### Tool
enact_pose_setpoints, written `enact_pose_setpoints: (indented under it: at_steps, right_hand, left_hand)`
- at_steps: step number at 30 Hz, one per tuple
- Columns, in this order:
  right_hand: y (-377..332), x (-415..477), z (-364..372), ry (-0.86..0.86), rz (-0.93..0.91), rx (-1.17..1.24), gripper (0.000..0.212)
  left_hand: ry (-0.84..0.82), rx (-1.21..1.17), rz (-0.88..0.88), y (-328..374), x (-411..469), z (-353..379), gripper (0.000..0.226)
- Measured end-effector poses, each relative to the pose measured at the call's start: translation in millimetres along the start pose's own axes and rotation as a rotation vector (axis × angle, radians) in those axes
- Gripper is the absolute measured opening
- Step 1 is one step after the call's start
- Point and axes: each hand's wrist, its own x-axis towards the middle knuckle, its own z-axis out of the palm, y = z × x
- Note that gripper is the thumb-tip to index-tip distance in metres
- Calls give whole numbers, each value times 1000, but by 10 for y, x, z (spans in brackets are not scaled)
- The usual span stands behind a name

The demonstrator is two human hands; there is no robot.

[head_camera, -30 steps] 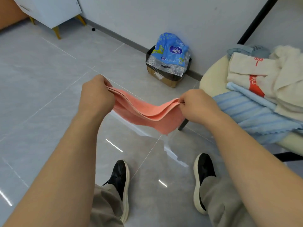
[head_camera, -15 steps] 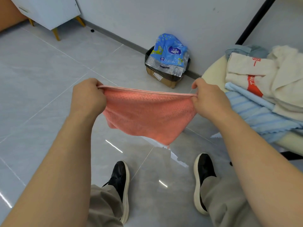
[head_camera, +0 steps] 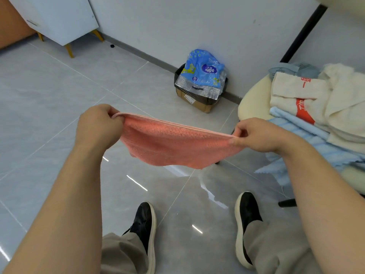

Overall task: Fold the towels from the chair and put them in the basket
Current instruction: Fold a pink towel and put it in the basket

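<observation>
Gripping the salmon-pink towel [head_camera: 177, 147] at its 2 upper corners: with the left hand [head_camera: 98, 125], fingers curled tight round the left corner, and with the right hand [head_camera: 258, 135], thumb and fingers pinched on the right corner. Stretched between them in mid-frame, above the glossy grey floor [head_camera: 49, 95], clear of everything else. Long axis running left to right across the frame, dipping slightly toward the right. Top edge pulled straight and showing 2 stacked hems, so doubled over. Lower edge sagging in a shallow curve, lowest right of centre. Fluffy, nubbly pile, plain colour, no print.

Just beyond the right hand, at the right edge of the frame, on a cream chair [head_camera: 250, 101]: a white towel [head_camera: 292, 89] with a red stripe, a light blue ribbed towel [head_camera: 324, 143] draped over the seat edge, a cream towel [head_camera: 347, 99] and a grey-blue cloth [head_camera: 290, 68] at the back.

Upper centre, against the wall [head_camera: 197, 26]: a cardboard box [head_camera: 197, 102] lined with a black bag [head_camera: 177, 76], topped by a blue plastic packet [head_camera: 203, 70]. Upper left: a white cabinet [head_camera: 59, 16] on yellow legs. Bottom of the frame: 2 black shoes [head_camera: 144, 220] on the floor.
</observation>
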Motion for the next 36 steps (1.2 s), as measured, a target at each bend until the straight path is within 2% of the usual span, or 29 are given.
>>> enact_pose_setpoints:
  at_steps: [2, 4, 5, 9, 11, 13, 17, 19, 22, 26, 29, 33, 36]
  right_hand:
    - [8, -55, -34, -176, 29, 120, 21]
    - [-33, -82, -42, -252, 80, 235, 24]
    - [-79, -74, -24, -214, 109, 276, 26]
    - [-317, 41, 113, 197, 268, 319, 28]
    - [-367, 71, 139, 240, 338, 427, 21]
    - [-374, 52, 123, 157, 360, 518, 13]
    - [-399, -34, 91, -56, 285, 704, 31]
    - [-417, -56, 92, -145, 200, 756, 33]
    - [-474, -84, 90, -197, 102, 736, 31]
    - [-565, -91, 89, -132, 75, 806, 40]
    - [-589, -79, 120, -159, 12, 891, 45]
    - [-632, -59, 182, 19, -63, 720, 21]
    - [-664, -44, 203, 125, -72, 585, 5]
  left_hand:
    - [-28, -66, -41, 50, -24, -26, 14]
    - [-28, -113, -85, 93, -32, -33, 16]
    - [-24, -124, -97, 108, -30, -28, 16]
    - [-48, -165, -136, 178, -52, 26, 17]
    - [-75, -204, -163, 209, -63, 71, 16]
    - [-87, -253, -184, 233, -74, 99, 15]
    - [-143, -356, -181, 307, -173, 139, 19]
    - [-206, -384, -108, 401, -257, 195, 14]
    - [-304, -318, 68, 525, -356, 310, 34]
    - [-373, -335, 129, 597, -416, 403, 47]
    - [-404, -376, 152, 658, -474, 436, 40]
    - [-525, -358, 278, 727, -574, 423, 21]
    - [-530, -338, 379, 761, -629, 419, 37]
